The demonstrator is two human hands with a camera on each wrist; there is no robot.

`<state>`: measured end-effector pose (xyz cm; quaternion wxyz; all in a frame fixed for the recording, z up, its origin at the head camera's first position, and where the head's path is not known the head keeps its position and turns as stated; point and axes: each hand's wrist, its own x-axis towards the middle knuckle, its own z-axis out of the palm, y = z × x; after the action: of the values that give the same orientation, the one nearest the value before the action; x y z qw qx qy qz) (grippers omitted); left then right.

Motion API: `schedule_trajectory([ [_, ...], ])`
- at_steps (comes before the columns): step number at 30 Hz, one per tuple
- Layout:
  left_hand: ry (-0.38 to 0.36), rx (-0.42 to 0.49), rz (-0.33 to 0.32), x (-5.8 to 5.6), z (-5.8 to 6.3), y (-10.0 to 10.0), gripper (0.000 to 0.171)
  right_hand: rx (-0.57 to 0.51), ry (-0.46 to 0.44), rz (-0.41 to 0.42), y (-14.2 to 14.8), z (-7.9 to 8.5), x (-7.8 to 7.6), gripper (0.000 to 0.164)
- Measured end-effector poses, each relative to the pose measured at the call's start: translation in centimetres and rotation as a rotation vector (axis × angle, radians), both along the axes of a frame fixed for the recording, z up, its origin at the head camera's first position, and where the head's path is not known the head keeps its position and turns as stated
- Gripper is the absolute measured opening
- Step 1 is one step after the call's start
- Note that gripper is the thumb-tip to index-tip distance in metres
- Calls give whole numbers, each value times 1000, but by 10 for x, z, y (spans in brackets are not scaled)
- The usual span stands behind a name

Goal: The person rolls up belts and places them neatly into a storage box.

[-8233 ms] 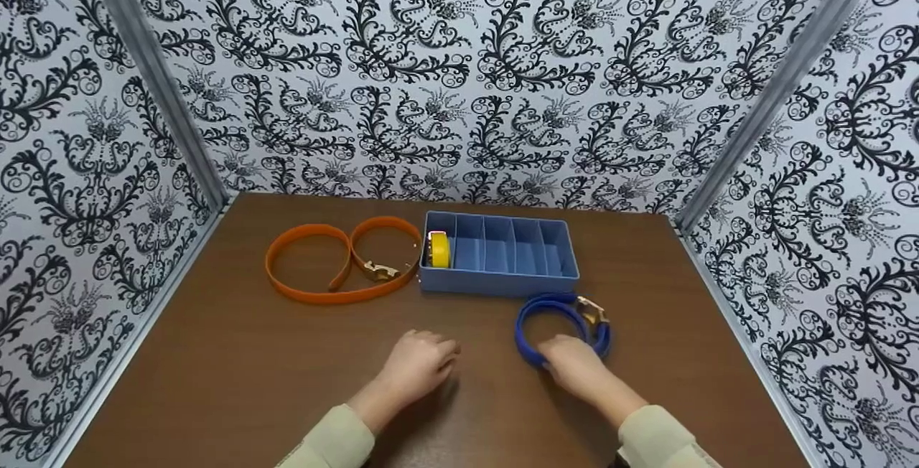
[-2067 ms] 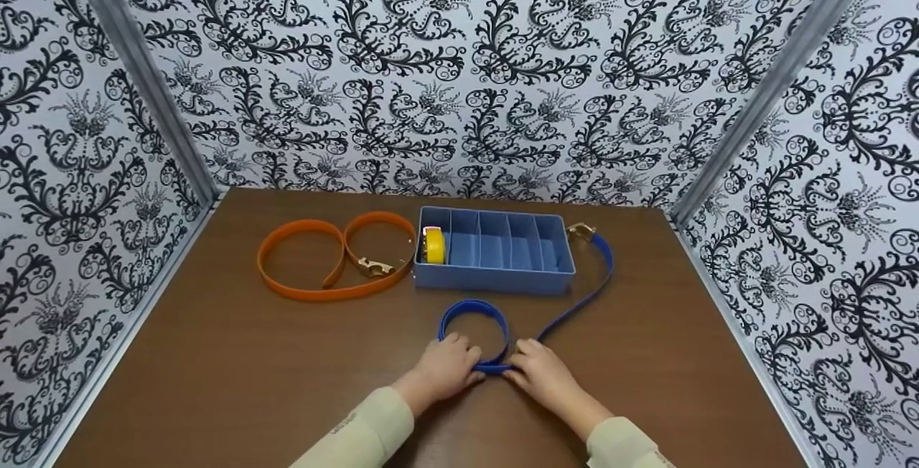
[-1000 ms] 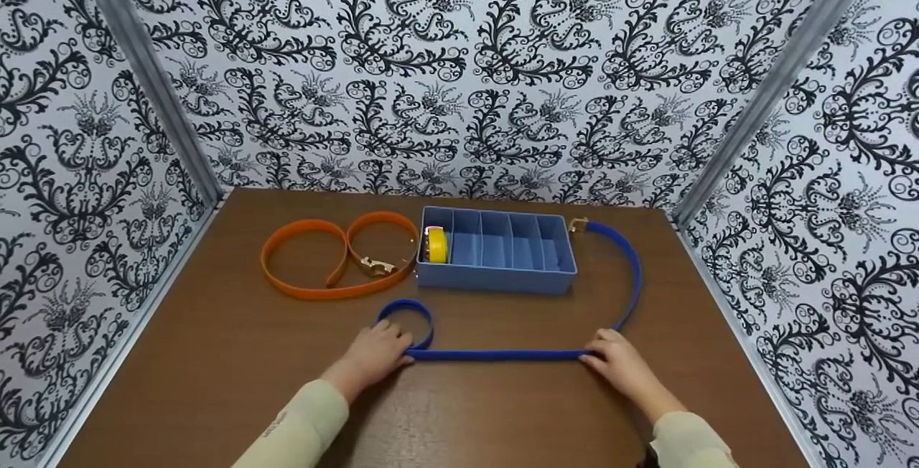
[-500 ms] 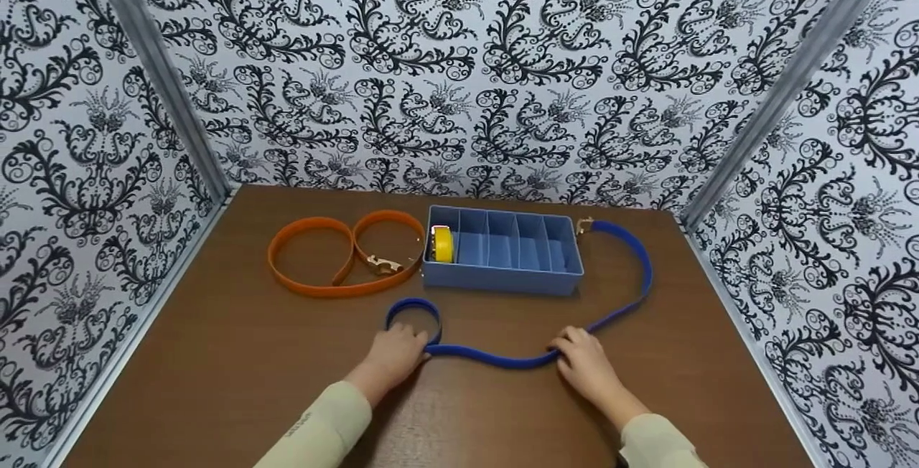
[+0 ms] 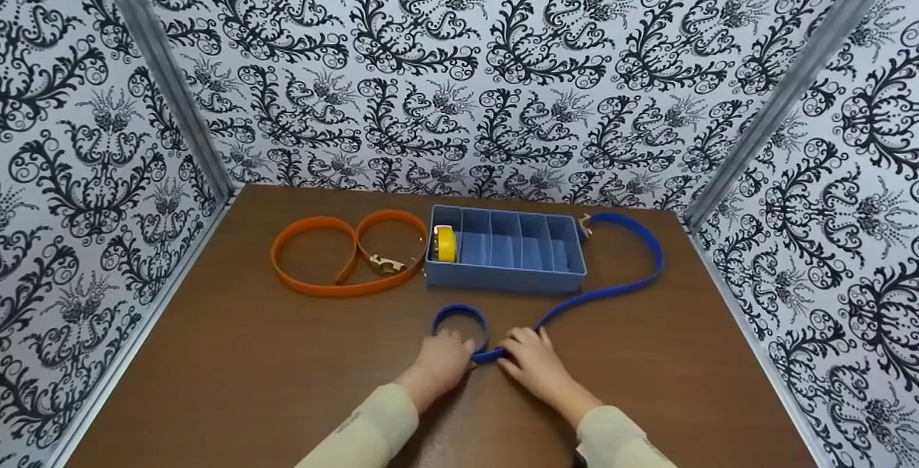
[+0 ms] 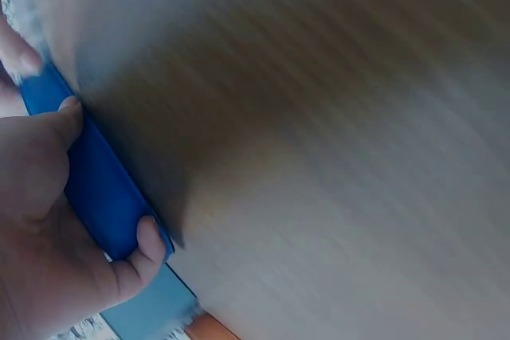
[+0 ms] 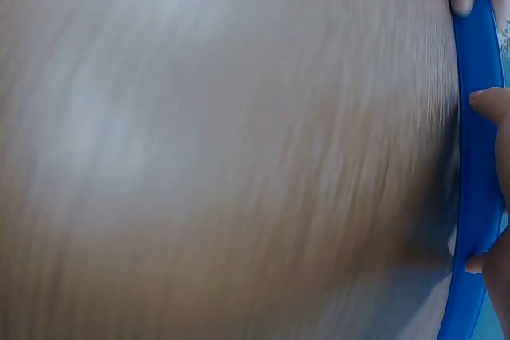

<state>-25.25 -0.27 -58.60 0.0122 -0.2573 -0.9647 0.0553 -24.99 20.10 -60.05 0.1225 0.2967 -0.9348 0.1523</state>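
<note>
A blue belt [image 5: 623,288] lies partly rolled in front of the tray in the head view. My left hand [image 5: 441,362] grips the small coil at its near side, thumb and a finger curled round the belt [image 6: 111,189] in the left wrist view. Close beside it, my right hand [image 5: 537,366] pinches the strap, with a short piece of belt between the hands. In the right wrist view, thumb and fingertip meet the belt's [image 7: 478,173] edge. From there the strap curves right and back to its gold buckle [image 5: 585,225], beside the tray's right end.
A blue-grey tray [image 5: 502,280] with several compartments stands at the back. Its leftmost compartment holds a rolled yellow belt [image 5: 446,244]. Left of the tray lies an orange belt [image 5: 344,289] in two loops, with a gold buckle [image 5: 386,264]. Patterned walls [image 5: 459,95] surround the brown table [image 5: 237,353].
Over the last second my hands have come together, the left carrying the coil right and the right sliding left. Earlier the belt lay coiled near the tray's front right; its buckle end now stretches out.
</note>
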Motion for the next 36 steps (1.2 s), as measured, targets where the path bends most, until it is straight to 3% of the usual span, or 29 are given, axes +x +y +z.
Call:
schedule_trajectory([
  [5, 33, -43, -2, 5, -3, 18, 31, -1, -64, -9, -15, 4, 4, 17],
  [10, 11, -32, -17, 6, -3, 16, 32, -75, -95, -13, -19, 5, 5, 13],
  [13, -59, 26, -51, 5, 2, 10, 35, -142, -125, -11, -20, 3, 5, 11],
  [17, -162, 179, -80, 1, 12, 4, 32, -195, -155, -33, -21, 2, 5, 12],
  [20, -194, 271, -103, -1, 19, 1, 26, -213, -169, -62, -21, 1, 6, 13],
  [25, -194, 274, -128, -4, 26, -2, 20, -232, -181, -57, -19, 2, 6, 12],
  [29, -212, 277, -99, -7, 28, -3, 17, -235, -181, -42, -17, 2, 5, 12],
  [36, -199, 285, 17, -8, 31, -5, 23, -249, -134, -21, -19, -1, 2, 11],
])
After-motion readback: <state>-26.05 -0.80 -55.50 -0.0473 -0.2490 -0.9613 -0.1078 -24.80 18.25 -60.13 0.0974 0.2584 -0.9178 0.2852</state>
